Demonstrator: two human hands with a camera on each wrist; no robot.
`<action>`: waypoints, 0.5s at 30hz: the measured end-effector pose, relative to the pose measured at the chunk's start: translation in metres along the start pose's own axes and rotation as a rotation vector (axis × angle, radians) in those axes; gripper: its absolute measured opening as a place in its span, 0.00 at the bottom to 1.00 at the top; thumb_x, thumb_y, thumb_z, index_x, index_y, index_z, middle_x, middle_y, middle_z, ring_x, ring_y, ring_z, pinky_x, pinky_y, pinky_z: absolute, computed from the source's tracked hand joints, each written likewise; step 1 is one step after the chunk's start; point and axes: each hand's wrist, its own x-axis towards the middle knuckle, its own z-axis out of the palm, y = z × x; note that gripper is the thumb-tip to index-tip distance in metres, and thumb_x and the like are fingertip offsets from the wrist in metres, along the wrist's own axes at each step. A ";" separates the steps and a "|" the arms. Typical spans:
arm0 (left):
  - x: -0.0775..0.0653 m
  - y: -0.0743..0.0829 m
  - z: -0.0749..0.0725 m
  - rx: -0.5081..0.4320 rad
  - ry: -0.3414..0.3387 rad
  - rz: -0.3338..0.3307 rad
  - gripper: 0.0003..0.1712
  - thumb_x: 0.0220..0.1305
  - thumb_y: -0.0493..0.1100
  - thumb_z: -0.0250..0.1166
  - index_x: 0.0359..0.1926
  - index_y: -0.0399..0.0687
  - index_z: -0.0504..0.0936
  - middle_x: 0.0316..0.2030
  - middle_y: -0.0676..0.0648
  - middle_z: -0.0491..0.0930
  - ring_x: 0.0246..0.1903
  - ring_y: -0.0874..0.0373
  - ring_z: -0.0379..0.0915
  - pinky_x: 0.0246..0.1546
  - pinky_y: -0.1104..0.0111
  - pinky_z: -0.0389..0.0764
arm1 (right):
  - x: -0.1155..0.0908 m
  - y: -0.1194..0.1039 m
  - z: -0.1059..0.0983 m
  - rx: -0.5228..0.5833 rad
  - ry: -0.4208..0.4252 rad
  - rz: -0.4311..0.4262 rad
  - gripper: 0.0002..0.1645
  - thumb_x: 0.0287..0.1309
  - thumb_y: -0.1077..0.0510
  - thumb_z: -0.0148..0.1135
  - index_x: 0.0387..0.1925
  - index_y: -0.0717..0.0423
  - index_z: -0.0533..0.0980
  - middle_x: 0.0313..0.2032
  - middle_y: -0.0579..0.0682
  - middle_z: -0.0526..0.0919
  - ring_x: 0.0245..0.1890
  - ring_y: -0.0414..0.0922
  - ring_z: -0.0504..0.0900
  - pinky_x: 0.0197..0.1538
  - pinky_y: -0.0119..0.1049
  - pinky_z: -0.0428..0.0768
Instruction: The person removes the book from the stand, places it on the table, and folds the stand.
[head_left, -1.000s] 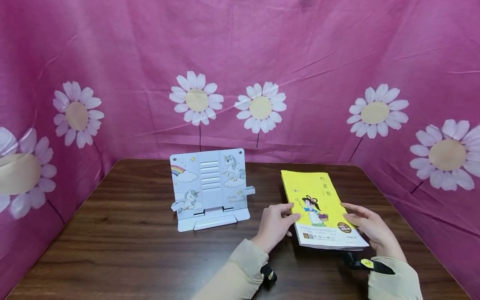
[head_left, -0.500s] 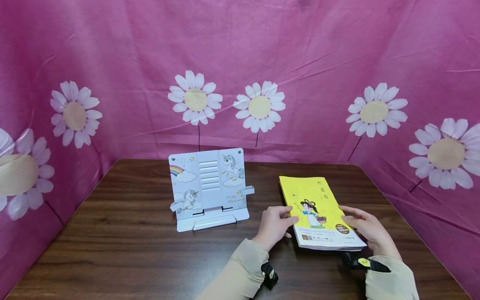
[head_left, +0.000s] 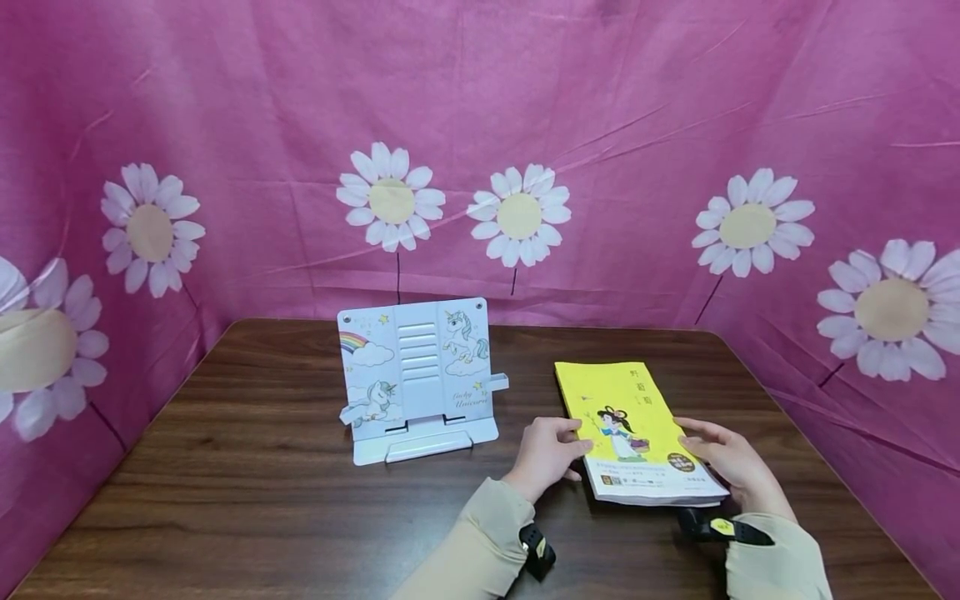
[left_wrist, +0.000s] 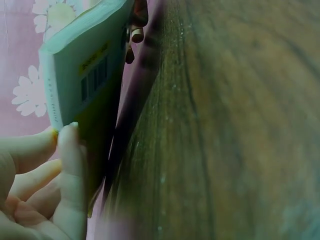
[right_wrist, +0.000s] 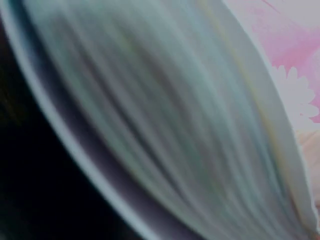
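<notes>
A yellow paperback book point(head_left: 637, 408) with a cartoon figure and a white lower band is held between both hands. My left hand point(head_left: 542, 457) pinches its left edge, thumb on top. On the opposite edge, my right hand point(head_left: 738, 467) grips the book with the thumb over the cover. In the left wrist view, the book's back cover point(left_wrist: 95, 75) with a barcode shows, tilted and raised from the tabletop at this end. Blurred page edges point(right_wrist: 160, 120) fill the right wrist view, where the right hand's fingers are hidden.
A white metal book stand point(head_left: 420, 367) with unicorn prints stands upright left of the book, its lower ledge facing front. Both are on a dark wooden table point(head_left: 262, 500). Pink cloth point(head_left: 630, 100) with daisies encloses the back and sides.
The book and both hands have shifted slightly toward the near edge and left. Its far edge has come lower in the view. Both hands keep hold of it; the stand stays put.
</notes>
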 end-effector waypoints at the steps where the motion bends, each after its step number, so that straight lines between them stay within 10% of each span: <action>1: 0.000 0.000 0.000 0.006 -0.005 -0.005 0.23 0.62 0.37 0.69 0.59 0.40 0.81 0.40 0.47 0.84 0.19 0.59 0.78 0.19 0.68 0.83 | 0.000 0.000 0.000 0.002 0.000 -0.001 0.36 0.71 0.55 0.53 0.73 0.67 0.55 0.35 0.44 0.84 0.30 0.43 0.85 0.33 0.38 0.84; 15: -0.003 0.000 -0.002 0.033 -0.090 -0.038 0.32 0.62 0.37 0.69 0.66 0.37 0.72 0.50 0.39 0.80 0.27 0.58 0.81 0.23 0.65 0.85 | 0.001 -0.002 0.004 -0.089 0.047 0.051 0.37 0.71 0.51 0.55 0.73 0.64 0.58 0.36 0.50 0.85 0.31 0.45 0.82 0.34 0.39 0.81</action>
